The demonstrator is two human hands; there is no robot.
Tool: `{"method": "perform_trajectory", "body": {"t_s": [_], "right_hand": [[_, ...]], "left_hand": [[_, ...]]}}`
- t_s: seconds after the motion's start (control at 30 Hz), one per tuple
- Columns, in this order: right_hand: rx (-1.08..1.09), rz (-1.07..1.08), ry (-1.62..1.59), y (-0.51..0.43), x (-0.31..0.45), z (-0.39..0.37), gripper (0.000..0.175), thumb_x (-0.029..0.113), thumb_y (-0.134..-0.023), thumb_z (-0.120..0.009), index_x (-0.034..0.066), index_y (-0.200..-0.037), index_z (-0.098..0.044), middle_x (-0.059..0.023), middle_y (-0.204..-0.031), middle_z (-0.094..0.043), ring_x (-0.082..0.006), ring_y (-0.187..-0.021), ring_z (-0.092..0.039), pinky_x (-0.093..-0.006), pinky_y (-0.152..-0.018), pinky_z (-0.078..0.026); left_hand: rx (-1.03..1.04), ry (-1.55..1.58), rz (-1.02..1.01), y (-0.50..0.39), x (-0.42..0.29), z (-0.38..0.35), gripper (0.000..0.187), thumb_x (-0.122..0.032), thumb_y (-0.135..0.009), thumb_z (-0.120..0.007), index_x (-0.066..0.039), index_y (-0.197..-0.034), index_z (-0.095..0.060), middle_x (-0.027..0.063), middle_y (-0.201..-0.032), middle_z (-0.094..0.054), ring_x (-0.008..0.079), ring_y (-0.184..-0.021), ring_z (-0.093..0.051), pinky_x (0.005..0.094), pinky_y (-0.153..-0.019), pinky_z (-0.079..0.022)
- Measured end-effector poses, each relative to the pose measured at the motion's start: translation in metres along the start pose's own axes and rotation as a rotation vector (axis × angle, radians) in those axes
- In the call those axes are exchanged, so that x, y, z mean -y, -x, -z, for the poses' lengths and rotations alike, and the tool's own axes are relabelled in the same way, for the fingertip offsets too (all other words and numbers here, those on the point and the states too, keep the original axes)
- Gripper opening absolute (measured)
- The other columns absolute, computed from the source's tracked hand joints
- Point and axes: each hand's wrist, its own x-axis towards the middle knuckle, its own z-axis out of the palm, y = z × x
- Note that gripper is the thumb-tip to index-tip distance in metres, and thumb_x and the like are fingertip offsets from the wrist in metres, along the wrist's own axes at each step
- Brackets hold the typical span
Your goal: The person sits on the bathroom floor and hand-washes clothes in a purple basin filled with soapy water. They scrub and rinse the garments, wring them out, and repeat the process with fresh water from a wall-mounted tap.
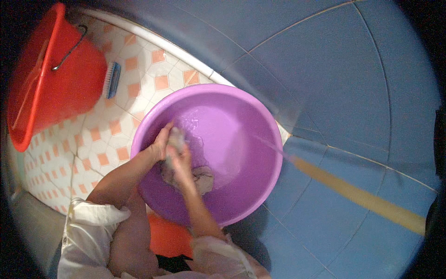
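A large purple plastic basin (pixel 271 181) stands on the floor before me. Over its left part, my left hand (pixel 160 142) and my right hand (pixel 181 161) are closed around a pale wet cloth (pixel 177 137), blurred by motion. Below my right hand, a bunched greyish cloth (pixel 204 179) lies in the basin, partly hidden by my forearm; whether the two cloths are one piece I cannot tell. A little water (pixel 190 120) glistens on the basin's bottom.
From the right, a yellowish hose (pixel 355 197) sends a thin stream of water into the basin. A red bucket (pixel 76 76) with a wire handle lies tipped at the left, beside a blue scrub brush (pixel 113 80). Blue-tiled walls (pixel 331 87) rise close behind and right of the basin.
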Motion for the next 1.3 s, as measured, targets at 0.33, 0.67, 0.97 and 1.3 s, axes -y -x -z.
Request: {"method": "perform_trajectory", "body": {"t_s": [0.33,0.67,0.97,1.3], "right_hand": [[-0.079,0.498,0.807,0.025,0.062,0.031,0.024,0.025,-0.08,-0.06,0.0034,-0.086,-0.051,-0.014,-0.066,-0.058,-0.03,-0.061,-0.06,-0.0354,-0.052,-0.047],[-0.432,-0.01,0.888,0.012,-0.028,0.212,0.063,0.041,-0.078,-0.059,-0.0078,-0.115,-0.044,-0.0271,-0.104,-0.051,-0.0387,-0.093,-0.053,-0.0438,-0.082,-0.042],[0.11,0.373,-0.102,0.027,0.041,0.007,0.039,0.018,-0.076,-0.063,-0.0008,-0.107,-0.049,-0.0141,-0.098,-0.058,-0.0282,-0.088,-0.057,-0.0356,-0.077,-0.046],[-0.491,0.349,0.693,-0.035,0.029,0.083,0.036,0.027,-0.075,-0.063,-0.0008,-0.094,-0.05,-0.0202,-0.08,-0.058,-0.035,-0.069,-0.058,-0.0422,-0.065,-0.048]], "left_hand": [[0.293,-0.358,-0.102,-0.003,0.051,0.003,0.052,-0.037,-0.087,-0.049,0.0,-0.124,-0.04,0.0158,-0.115,-0.051,0.025,-0.103,-0.052,0.0376,-0.092,-0.04],[0.071,-0.78,-0.451,0.033,-0.023,-0.073,0.048,-0.042,-0.089,-0.043,-0.009,-0.122,-0.049,0.0063,-0.123,-0.048,0.0193,-0.118,-0.039,0.0337,-0.103,-0.024],[0.682,-0.438,-0.381,-0.006,-0.005,-0.037,0.067,-0.051,-0.088,-0.036,0.0,-0.131,-0.034,0.0138,-0.13,-0.041,0.0233,-0.114,-0.043,0.0348,-0.097,-0.033],[0.392,-0.287,0.096,0.025,0.04,-0.05,0.039,-0.041,-0.089,-0.041,-0.008,-0.105,-0.054,0.0064,-0.093,-0.059,0.0191,-0.082,-0.055,0.0341,-0.076,-0.047]]}}
